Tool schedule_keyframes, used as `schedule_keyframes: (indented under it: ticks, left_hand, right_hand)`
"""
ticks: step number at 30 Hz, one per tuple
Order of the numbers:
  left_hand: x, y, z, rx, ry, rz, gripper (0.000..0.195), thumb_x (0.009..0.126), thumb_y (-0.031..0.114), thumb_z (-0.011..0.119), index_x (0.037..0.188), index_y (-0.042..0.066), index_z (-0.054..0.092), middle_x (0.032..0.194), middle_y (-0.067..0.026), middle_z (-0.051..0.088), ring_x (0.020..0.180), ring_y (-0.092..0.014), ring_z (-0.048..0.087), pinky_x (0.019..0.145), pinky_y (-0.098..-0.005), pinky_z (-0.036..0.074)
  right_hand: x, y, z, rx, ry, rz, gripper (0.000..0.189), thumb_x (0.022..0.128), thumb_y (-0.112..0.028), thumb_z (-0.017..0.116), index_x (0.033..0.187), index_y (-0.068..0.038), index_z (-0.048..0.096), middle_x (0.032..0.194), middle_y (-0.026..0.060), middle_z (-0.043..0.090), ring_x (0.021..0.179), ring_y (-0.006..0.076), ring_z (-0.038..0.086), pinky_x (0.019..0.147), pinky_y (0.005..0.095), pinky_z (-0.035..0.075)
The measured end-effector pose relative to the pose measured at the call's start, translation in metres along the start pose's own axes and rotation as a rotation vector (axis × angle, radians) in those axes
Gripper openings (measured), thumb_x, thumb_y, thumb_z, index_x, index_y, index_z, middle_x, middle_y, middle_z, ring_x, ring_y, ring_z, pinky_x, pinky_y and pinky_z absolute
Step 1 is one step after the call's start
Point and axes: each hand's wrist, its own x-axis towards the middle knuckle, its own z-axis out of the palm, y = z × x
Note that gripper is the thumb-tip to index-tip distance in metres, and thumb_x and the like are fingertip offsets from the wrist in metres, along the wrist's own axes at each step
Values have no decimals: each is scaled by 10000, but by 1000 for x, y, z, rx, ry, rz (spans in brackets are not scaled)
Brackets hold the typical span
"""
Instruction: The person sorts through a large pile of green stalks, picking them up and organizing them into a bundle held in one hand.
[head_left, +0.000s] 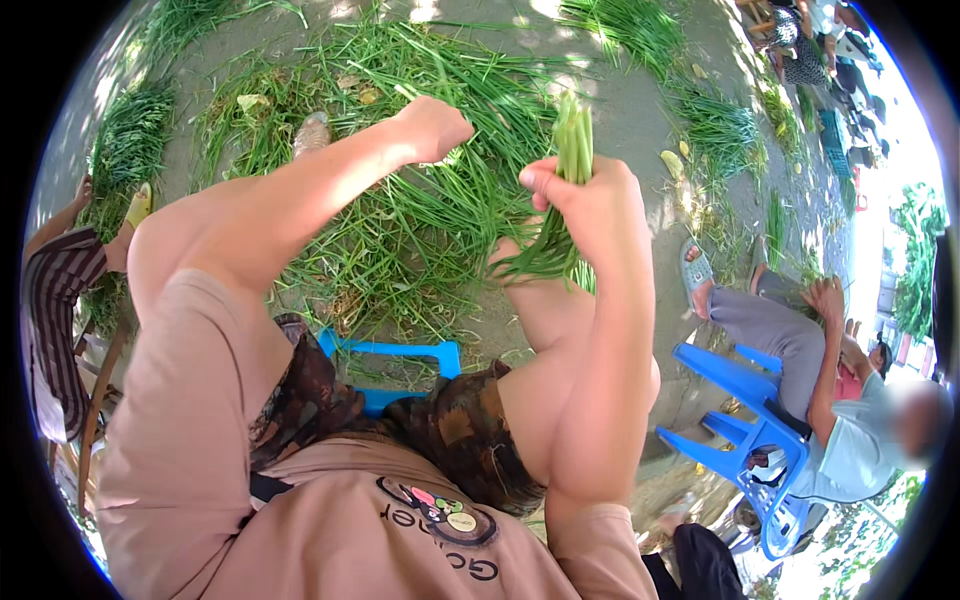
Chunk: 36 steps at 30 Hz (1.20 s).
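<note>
My right hand (592, 191) is closed around a bundle of green stalks (574, 142), their pale cut ends pointing up and the leafy ends hanging down below the fist. My left hand (435, 129) is over a heap of long green leafy stalks (420, 210) on the ground, fingers curled. A pale stalk end shows beside its knuckles; whether the fingers grip it is hidden.
A blue plastic stool (448, 358) is beneath me. To the right a person in grey trousers (772, 322) sits on a blue plastic chair (750, 442). Another person in striped clothing (67, 277) sits at left. More green bunches (716, 131) lie around, and a teal crate (834, 142) stands far right.
</note>
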Motion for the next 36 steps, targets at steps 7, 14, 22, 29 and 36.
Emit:
schedule_keyframes:
  ticks: [7, 14, 22, 29, 36]
  left_hand:
    - [-70, 21, -86, -27, 86, 175, 92, 735, 89, 623, 820, 94, 655, 747, -100, 669, 750, -304, 677, 613, -400, 539]
    - [-122, 48, -85, -237, 121, -77, 78, 840, 135, 597, 901, 124, 644, 774, -116, 672, 741, -321, 672, 646, -413, 547]
    - [-157, 53, -56, -305, 326, 117, 84, 756, 144, 640, 807, 138, 705, 693, -117, 657, 649, -298, 670, 582, -409, 543]
    - [-154, 46, -56, -358, 138, 49, 198, 762, 216, 682, 930, 138, 753, 796, -127, 703, 739, -314, 685, 674, -416, 551]
    - [-143, 27, -56, -444, -61, -55, 249, 812, 179, 679, 1057, 153, 714, 850, -118, 702, 758, -294, 682, 683, -392, 540]
  right_hand:
    - [-6, -1, 29, 92, -119, 62, 241, 783, -237, 775, 907, -33, 739, 564, 46, 615, 448, 115, 572, 475, 273, 450]
    - [-3, 15, 88, -128, -79, -129, 385, 721, -364, 829, 898, -38, 728, 659, 114, 656, 579, 216, 635, 567, 349, 509]
    - [-28, 15, 94, -313, -267, -182, 501, 661, -421, 838, 885, 10, 718, 849, 209, 696, 838, 368, 678, 783, 426, 545]
    - [-21, -2, 82, -171, -522, 24, 321, 728, -268, 796, 730, 27, 670, 616, 97, 635, 425, 199, 568, 434, 330, 472]
    - [-13, 1, 83, -187, -472, 42, 354, 747, -286, 779, 755, 39, 639, 602, 88, 604, 437, 191, 575, 433, 327, 473]
